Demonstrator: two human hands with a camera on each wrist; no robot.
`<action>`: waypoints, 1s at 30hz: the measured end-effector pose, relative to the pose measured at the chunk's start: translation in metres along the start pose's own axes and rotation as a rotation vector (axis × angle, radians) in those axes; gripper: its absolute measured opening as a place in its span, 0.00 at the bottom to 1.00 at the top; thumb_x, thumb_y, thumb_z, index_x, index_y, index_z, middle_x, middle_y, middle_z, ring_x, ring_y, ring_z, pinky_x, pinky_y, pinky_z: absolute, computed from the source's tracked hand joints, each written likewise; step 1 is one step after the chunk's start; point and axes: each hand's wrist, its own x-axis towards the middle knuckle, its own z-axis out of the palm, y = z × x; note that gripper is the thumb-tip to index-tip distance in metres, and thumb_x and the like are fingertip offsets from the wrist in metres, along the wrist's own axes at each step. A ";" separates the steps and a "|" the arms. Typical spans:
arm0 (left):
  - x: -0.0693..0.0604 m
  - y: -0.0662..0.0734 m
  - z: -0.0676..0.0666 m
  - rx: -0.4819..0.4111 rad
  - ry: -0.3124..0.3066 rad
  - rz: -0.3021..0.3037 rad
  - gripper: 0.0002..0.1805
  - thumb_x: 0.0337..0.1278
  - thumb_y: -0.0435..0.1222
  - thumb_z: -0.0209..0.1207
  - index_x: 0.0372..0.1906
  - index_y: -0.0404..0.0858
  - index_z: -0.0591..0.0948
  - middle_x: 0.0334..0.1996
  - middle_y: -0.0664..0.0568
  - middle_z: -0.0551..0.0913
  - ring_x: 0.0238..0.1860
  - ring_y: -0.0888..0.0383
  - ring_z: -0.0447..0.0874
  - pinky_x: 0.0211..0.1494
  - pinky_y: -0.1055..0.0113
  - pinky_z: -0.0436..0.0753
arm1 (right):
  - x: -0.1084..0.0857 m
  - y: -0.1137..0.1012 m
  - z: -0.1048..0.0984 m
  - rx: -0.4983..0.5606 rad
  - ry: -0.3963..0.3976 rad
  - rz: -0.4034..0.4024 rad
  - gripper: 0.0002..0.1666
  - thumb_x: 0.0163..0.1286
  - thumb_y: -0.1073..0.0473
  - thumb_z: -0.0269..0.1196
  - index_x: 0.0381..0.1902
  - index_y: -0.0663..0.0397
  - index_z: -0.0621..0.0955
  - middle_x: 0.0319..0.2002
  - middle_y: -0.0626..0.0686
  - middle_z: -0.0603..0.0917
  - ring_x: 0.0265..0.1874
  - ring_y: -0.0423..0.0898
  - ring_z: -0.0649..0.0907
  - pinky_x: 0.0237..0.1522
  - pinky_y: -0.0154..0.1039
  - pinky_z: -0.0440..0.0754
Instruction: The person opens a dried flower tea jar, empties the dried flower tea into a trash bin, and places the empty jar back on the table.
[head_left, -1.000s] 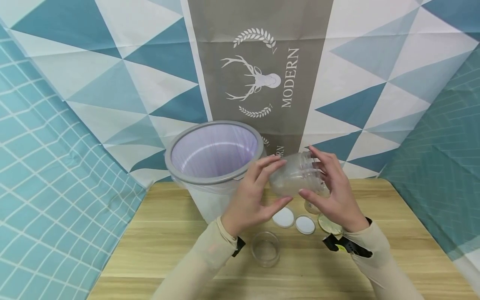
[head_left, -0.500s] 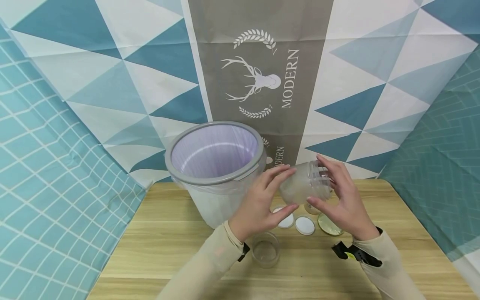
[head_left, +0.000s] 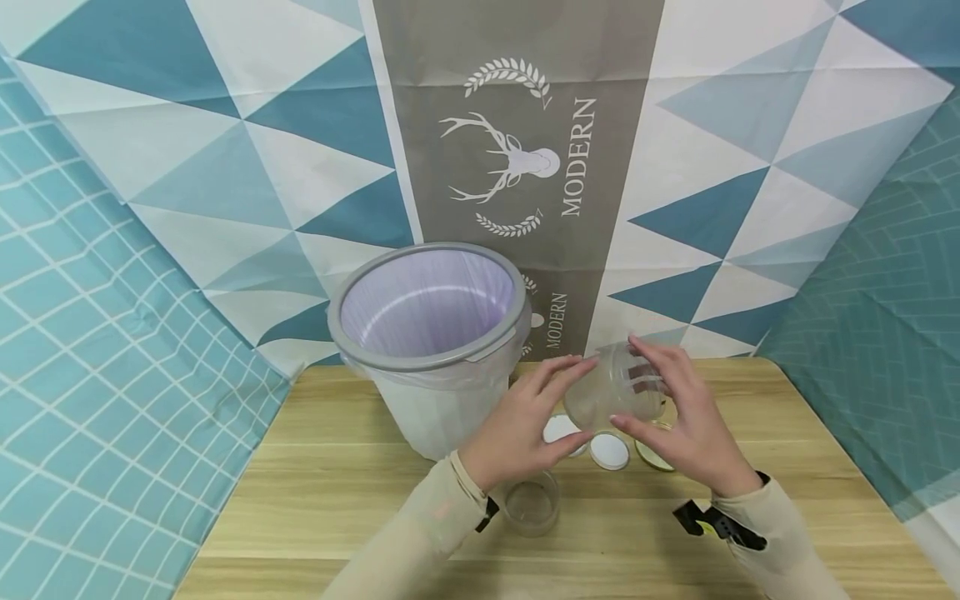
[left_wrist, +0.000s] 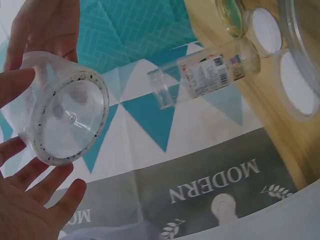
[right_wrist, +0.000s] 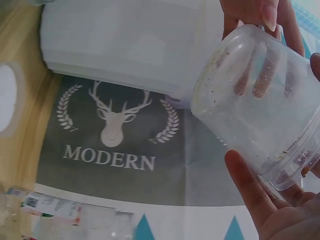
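Note:
A clear plastic jar (head_left: 606,398) is held tilted on its side above the table, between both hands. My left hand (head_left: 517,427) holds it near the base, thumb below and fingers above. My right hand (head_left: 688,417) grips around the threaded mouth end, its fingers visible through the plastic. Dark specks ring the jar's base (left_wrist: 72,117) in the left wrist view. More brownish specks cling to the jar wall (right_wrist: 250,95) in the right wrist view. The jar looks cloudy, and I cannot tell whether anything else is in it.
A bin (head_left: 450,408) with a grey rim and lilac inside stands left of the hands. On the wooden table (head_left: 315,500) lie white round lids (head_left: 609,451), a gold-rimmed lid (head_left: 652,454) and a clear round container (head_left: 531,505). Behind the jar stands a labelled clear bottle (left_wrist: 207,75).
Both hands have moved right and downward with the jar, farther from the bin and lower toward the lids. The things on the table have not moved.

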 end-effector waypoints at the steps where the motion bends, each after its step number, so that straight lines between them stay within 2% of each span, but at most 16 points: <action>1: -0.002 -0.001 0.002 -0.007 -0.017 -0.012 0.45 0.62 0.46 0.71 0.80 0.44 0.63 0.72 0.46 0.70 0.70 0.49 0.75 0.71 0.53 0.77 | -0.002 0.001 0.002 -0.004 -0.004 0.003 0.61 0.51 0.66 0.80 0.80 0.42 0.66 0.64 0.55 0.74 0.52 0.36 0.79 0.53 0.20 0.78; 7: -0.015 -0.004 0.015 -0.003 -0.096 -0.099 0.47 0.62 0.49 0.70 0.82 0.47 0.59 0.71 0.48 0.73 0.66 0.50 0.79 0.68 0.54 0.80 | -0.012 0.010 0.013 -0.081 -0.056 0.010 0.58 0.53 0.59 0.82 0.79 0.42 0.66 0.65 0.53 0.74 0.49 0.44 0.83 0.47 0.38 0.87; 13: -0.026 -0.008 0.026 0.023 -0.199 -0.167 0.50 0.62 0.50 0.70 0.83 0.49 0.56 0.67 0.46 0.78 0.62 0.50 0.83 0.64 0.55 0.82 | -0.022 0.019 0.024 -0.149 -0.097 0.023 0.55 0.53 0.51 0.82 0.77 0.43 0.69 0.63 0.51 0.74 0.49 0.46 0.83 0.45 0.51 0.87; 17: -0.031 -0.011 0.033 0.001 -0.277 -0.187 0.51 0.62 0.49 0.70 0.83 0.46 0.55 0.67 0.43 0.78 0.64 0.48 0.81 0.67 0.54 0.81 | -0.030 0.024 0.030 -0.164 -0.130 0.026 0.55 0.53 0.49 0.82 0.76 0.46 0.70 0.63 0.51 0.74 0.49 0.49 0.84 0.46 0.53 0.87; 22: -0.038 -0.014 0.040 -0.025 -0.361 -0.229 0.50 0.64 0.50 0.68 0.83 0.43 0.55 0.70 0.42 0.77 0.69 0.46 0.78 0.71 0.52 0.78 | -0.037 0.031 0.038 -0.191 -0.173 0.017 0.53 0.54 0.47 0.81 0.75 0.49 0.71 0.64 0.52 0.74 0.49 0.51 0.85 0.45 0.49 0.87; 26: -0.041 -0.018 0.045 -0.027 -0.394 -0.258 0.49 0.64 0.51 0.68 0.82 0.42 0.57 0.72 0.43 0.74 0.72 0.46 0.75 0.73 0.52 0.75 | -0.039 0.034 0.045 -0.230 -0.199 0.006 0.52 0.55 0.44 0.80 0.74 0.51 0.72 0.63 0.52 0.74 0.46 0.48 0.85 0.43 0.44 0.87; 30: -0.044 -0.021 0.049 -0.037 -0.407 -0.258 0.49 0.63 0.51 0.69 0.81 0.40 0.59 0.73 0.44 0.73 0.71 0.50 0.76 0.73 0.58 0.76 | -0.043 0.037 0.052 -0.261 -0.220 0.020 0.53 0.54 0.41 0.80 0.74 0.52 0.73 0.62 0.54 0.76 0.47 0.52 0.85 0.43 0.48 0.86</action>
